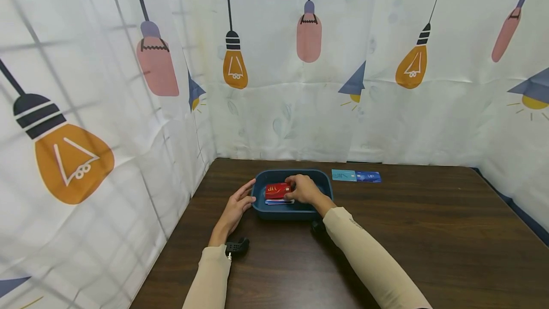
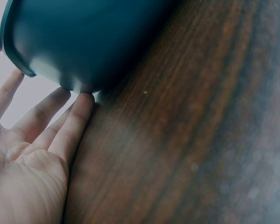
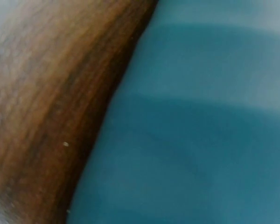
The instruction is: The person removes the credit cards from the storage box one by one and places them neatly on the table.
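A blue-teal plastic bin point(image 1: 274, 214) stands on the table. Inside it a red VIP card point(image 1: 276, 190) lies over other cards point(image 1: 279, 201), whose pale and blue edges show below it. My right hand point(image 1: 305, 189) reaches over the bin and pinches the red card at its right end. Outside the bin's left end, my left hand point(image 1: 233, 210) touches the wall with nearly straight fingertips point(image 2: 84, 100), as the left wrist view shows. In the right wrist view only the bin's blurred wall point(image 3: 191, 154) and the table appear; the right hand is hidden there.
Two cards, one light teal point(image 1: 343, 175) and one darker blue point(image 1: 369, 177), lie end to end behind the bin on the right. The dark wooden table point(image 1: 429, 232) extends to a white curtain point(image 1: 279, 123) printed with lamps at the back and sides.
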### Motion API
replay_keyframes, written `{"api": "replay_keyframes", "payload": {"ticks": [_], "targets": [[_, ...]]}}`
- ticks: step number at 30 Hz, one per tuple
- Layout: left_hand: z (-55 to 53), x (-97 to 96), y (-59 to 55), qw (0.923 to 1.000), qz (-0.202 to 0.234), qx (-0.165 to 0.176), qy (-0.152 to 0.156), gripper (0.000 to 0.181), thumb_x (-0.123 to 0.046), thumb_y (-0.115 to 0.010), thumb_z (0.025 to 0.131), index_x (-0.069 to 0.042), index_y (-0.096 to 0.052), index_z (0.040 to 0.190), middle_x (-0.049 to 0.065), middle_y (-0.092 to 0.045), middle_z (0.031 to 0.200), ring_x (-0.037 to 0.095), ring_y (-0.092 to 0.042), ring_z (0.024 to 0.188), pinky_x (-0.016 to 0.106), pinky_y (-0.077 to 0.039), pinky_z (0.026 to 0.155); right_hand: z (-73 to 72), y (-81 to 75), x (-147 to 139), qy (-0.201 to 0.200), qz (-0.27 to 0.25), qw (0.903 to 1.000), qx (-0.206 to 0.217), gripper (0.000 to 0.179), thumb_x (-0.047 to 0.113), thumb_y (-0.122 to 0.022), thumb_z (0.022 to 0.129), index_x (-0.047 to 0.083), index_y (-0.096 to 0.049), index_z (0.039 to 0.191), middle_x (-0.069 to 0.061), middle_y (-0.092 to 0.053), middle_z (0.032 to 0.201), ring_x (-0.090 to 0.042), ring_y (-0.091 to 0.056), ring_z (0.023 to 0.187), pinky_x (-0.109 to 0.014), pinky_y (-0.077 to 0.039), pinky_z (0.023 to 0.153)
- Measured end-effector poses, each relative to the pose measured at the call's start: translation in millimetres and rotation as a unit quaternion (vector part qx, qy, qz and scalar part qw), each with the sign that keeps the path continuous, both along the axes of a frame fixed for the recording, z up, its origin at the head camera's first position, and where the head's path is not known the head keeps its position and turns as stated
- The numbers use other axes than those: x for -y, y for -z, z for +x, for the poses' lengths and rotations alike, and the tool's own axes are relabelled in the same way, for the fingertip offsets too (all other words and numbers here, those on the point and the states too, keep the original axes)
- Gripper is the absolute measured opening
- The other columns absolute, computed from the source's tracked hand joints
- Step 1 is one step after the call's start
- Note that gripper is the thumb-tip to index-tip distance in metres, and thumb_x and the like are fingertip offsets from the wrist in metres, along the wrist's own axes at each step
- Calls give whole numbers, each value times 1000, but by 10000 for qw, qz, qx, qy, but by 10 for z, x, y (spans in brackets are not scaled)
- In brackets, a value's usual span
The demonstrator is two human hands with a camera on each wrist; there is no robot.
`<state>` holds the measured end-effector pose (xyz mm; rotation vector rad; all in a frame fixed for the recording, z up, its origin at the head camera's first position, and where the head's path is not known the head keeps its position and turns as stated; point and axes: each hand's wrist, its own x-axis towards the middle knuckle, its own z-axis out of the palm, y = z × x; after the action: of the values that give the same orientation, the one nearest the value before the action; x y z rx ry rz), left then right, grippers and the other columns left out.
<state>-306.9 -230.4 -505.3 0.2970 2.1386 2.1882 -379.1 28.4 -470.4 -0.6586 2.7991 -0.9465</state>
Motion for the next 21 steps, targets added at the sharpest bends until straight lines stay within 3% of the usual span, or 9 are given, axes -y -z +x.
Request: {"api": "replay_keyframes", "payload": {"ticks": [10,15,21], "targets": [[5,8,-7,10000,34,18,71,61,-8,-55,101,-18,-39,159,7,-32,167,31,-32,153,17,-48,96,-5,-4,1,25,-331,9993,153,56,15,-82,86,5,-63,138,-4,-70,97,-15,-59,85,-32,-53,80],[-6,3,-4,10000,51,31,60,61,-8,-56,101,-19,-39,159,8,-33,167,31,-34,152,18,-49,97,-15,-5,-5,-66,-490,9985,218,56,12,-79,88,5,-61,140,-4,-67,97,-16,-56,84,-29,-49,74],[2,5,-3,10000,49,32,19,61,-7,-56,101,-19,-41,158,6,-33,166,29,-32,152,18,-48,96,-24,14,-3,-218,-740,9965,316,57,10,-77,90,4,-58,143,-5,-66,102,-16,-55,86,-30,-50,76]]}}
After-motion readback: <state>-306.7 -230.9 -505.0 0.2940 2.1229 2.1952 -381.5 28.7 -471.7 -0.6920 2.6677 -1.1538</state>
